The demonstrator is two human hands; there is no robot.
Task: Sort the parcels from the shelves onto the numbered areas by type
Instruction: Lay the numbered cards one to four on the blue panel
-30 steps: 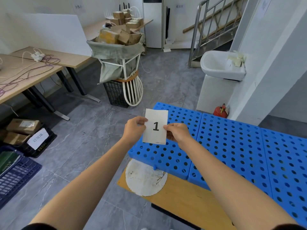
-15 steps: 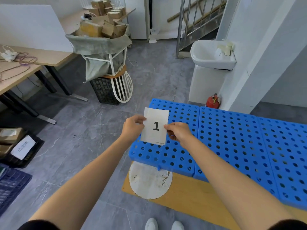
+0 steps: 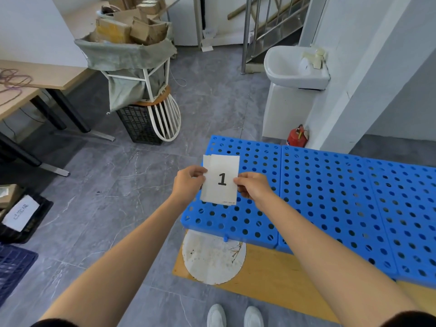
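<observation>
Two hands [image 3: 188,185] [image 3: 253,188], pinch grip on card [image 3: 220,179]

A white card [image 3: 220,180] printed "1" faces up above the blue perforated pallet [image 3: 330,197].

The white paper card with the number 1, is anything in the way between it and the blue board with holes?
Nothing visible. The left hand and right hand pinch the white paper card numbered 1 by its side edges over the blue perforated plastic board, which looks bare below it.
</observation>
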